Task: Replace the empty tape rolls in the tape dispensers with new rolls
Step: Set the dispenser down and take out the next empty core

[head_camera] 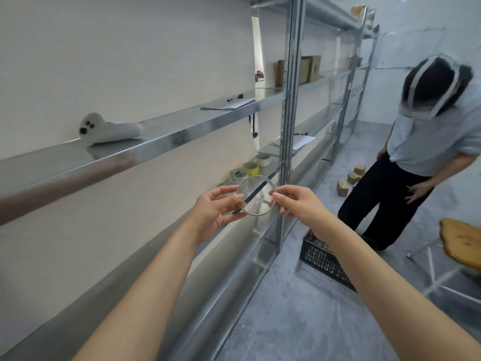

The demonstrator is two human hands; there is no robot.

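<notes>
I hold a thin, clear ring-shaped tape roll (250,211) upright in front of me, over the lower metal shelf. My left hand (216,207) pinches its left rim and my right hand (291,200) pinches its right rim. Behind the ring, on the lower shelf (265,178), stand several tape rolls: a yellow one (251,168), a pale cream one (263,159) and a clear one (237,175). No tape dispenser can be made out.
A white soft toy (109,128) and papers (229,104) lie on the upper shelf. Cardboard boxes (309,67) stand farther along. On the floor sit a black crate (322,259) and small brown blocks (351,177). Another person (426,142) stands right; a wooden stool (460,243) is beside them.
</notes>
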